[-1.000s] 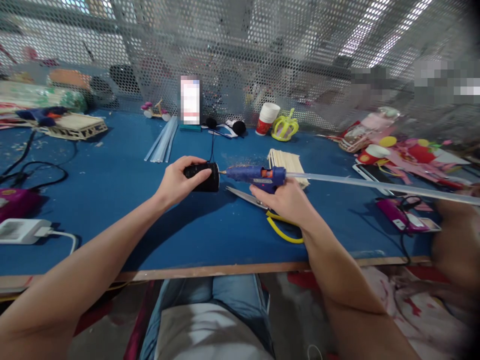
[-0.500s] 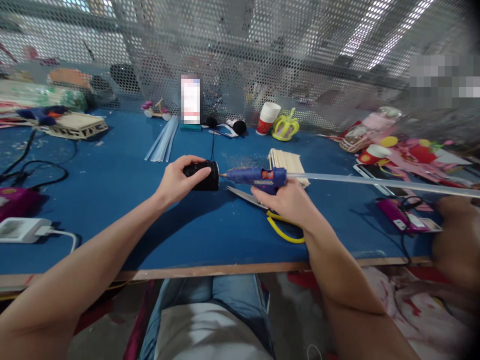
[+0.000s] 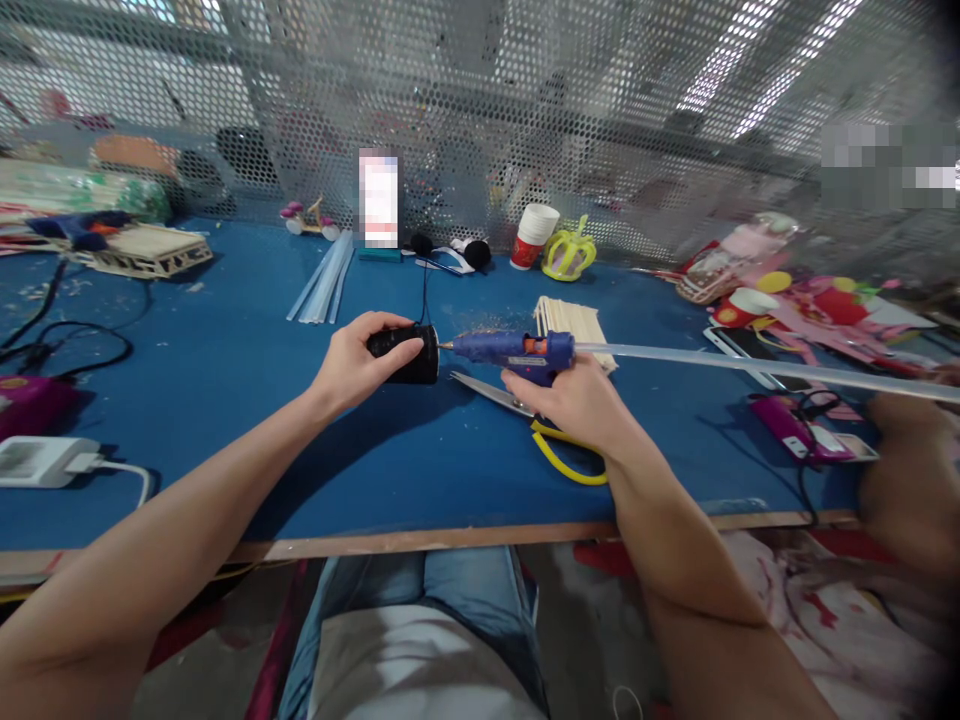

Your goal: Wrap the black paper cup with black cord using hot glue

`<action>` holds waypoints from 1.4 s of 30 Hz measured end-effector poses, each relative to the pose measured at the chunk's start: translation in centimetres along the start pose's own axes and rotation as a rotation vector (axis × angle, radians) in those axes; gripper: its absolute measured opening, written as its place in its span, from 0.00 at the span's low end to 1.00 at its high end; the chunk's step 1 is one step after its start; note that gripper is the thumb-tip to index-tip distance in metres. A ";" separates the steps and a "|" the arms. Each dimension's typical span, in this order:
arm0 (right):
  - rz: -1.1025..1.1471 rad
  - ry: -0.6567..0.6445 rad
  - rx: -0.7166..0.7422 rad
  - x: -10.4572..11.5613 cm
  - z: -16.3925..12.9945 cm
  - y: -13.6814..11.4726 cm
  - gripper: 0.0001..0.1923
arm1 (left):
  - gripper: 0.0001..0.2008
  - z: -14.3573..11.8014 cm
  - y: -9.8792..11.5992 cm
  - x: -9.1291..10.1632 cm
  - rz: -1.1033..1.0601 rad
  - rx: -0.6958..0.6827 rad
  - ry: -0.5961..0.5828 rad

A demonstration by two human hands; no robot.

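The blue glue gun (image 3: 517, 350) lies level above the blue tabletop (image 3: 225, 400), with its long side going left to right. Its metal tip points left and touches the flat end of the black cup (image 3: 409, 353). A long clear glue stick (image 3: 750, 368) sticks out of the back of the glue gun, far to the right. The right hand (image 3: 574, 400) is under the glue gun, and its fingers are wrapped around the handle. The left hand (image 3: 356, 362) is left of the glue gun, and its fingers are closed around the black cup, which lies on its side. Gray scissors with yellow handles (image 3: 525, 420) lie just below the glue gun. A pile of wooden sticks (image 3: 574, 322) lies just behind it. No words can be read on the glue gun or the cup.
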State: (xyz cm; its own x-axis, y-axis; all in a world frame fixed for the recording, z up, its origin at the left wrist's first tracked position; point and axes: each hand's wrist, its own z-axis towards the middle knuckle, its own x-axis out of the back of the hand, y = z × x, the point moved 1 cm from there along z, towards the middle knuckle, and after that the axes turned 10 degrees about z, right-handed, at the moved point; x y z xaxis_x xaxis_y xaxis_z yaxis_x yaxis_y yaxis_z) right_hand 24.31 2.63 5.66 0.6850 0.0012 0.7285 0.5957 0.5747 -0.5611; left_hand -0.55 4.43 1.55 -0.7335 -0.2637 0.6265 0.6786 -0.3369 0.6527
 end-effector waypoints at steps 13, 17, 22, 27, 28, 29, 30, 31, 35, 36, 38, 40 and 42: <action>-0.039 0.024 0.002 -0.1 0.2 0.2 0.12 | 0.17 -0.2 0.5 0.0 0.011 -0.072 -0.014; -0.022 0.026 0.009 0.0 0.1 0.1 0.11 | 0.18 0.0 0.2 0.0 -0.001 -0.021 -0.011; -0.009 0.006 0.050 0.1 0.0 -0.3 0.10 | 0.19 0.1 0.0 -0.1 -0.031 0.043 -0.002; 0.000 -0.004 0.054 0.0 -0.2 -0.1 0.10 | 0.20 0.2 0.1 0.0 -0.067 0.082 0.000; -0.002 -0.005 0.046 0.0 -0.2 0.0 0.10 | 0.20 0.2 0.1 0.0 -0.069 0.086 0.000; -0.004 -0.007 0.038 0.0 -0.2 0.1 0.10 | 0.20 0.2 0.1 0.0 -0.069 0.088 0.000; -0.006 -0.009 0.030 0.0 -0.2 0.2 0.11 | 0.20 0.2 0.2 0.1 -0.069 0.089 -0.001; -0.008 -0.011 0.029 0.0 -0.3 0.2 0.11 | 0.20 0.3 0.2 0.1 -0.069 0.088 -0.002; 0.008 -0.005 0.041 0.1 -0.2 -0.2 0.10 | 0.20 0.3 0.2 0.2 -0.053 0.072 -0.001; 0.028 0.000 0.019 0.1 -0.2 -0.4 0.10 | 0.20 0.3 0.1 0.2 -0.050 0.071 0.000; 0.115 0.005 -0.071 0.3 -0.1 -0.7 0.11 | 0.20 0.2 0.0 0.1 -0.052 0.070 0.001; 0.254 0.016 -0.170 0.6 0.0 -0.6 0.12 | 0.20 0.2 0.0 0.0 -0.054 0.062 -0.001; 0.369 0.067 -0.220 1.1 0.2 0.0 0.12 | 0.19 0.2 0.0 0.0 -0.044 0.047 0.001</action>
State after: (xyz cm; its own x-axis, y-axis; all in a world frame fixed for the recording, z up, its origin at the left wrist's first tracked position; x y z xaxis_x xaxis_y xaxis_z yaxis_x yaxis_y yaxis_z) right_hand 25.01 2.80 6.52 0.8903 0.1163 0.4402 0.3758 0.3581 -0.8547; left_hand -0.51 4.56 1.63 -0.7629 -0.2499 0.5963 0.6465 -0.3058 0.6990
